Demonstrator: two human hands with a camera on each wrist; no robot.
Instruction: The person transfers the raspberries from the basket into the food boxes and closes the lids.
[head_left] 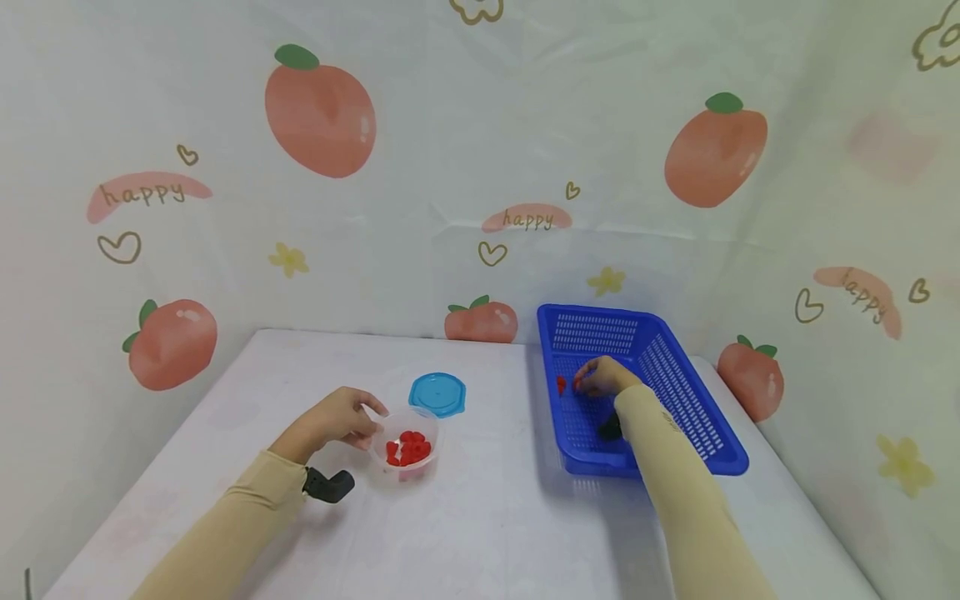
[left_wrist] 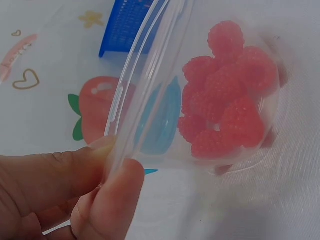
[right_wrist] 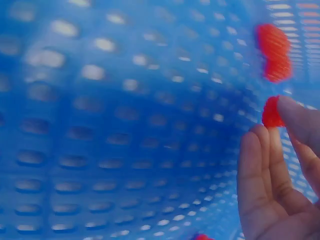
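Observation:
A clear round container (head_left: pixel 405 442) holding several red raspberries (head_left: pixel 411 448) stands on the table. My left hand (head_left: pixel 343 419) pinches its rim between thumb and fingers, as the left wrist view shows up close, with the raspberries (left_wrist: pixel 225 95) seen through the wall. Inside the blue basket (head_left: pixel 592 467), my right hand (head_left: pixel 606 377) pinches one raspberry (right_wrist: pixel 272 112) between thumb and fingers. Two more red raspberries (right_wrist: pixel 275 52) lie just beyond it in the right wrist view, and part of another red piece (right_wrist: pixel 202 237) shows at the bottom edge.
Behind the container, a blue lid (head_left: pixel 438 394) lies flat on the white table (head_left: pixel 465 533). The basket stands at the right, with raised perforated walls around my right hand. A printed cloth (head_left: pixel 420 250) hangs behind the table.

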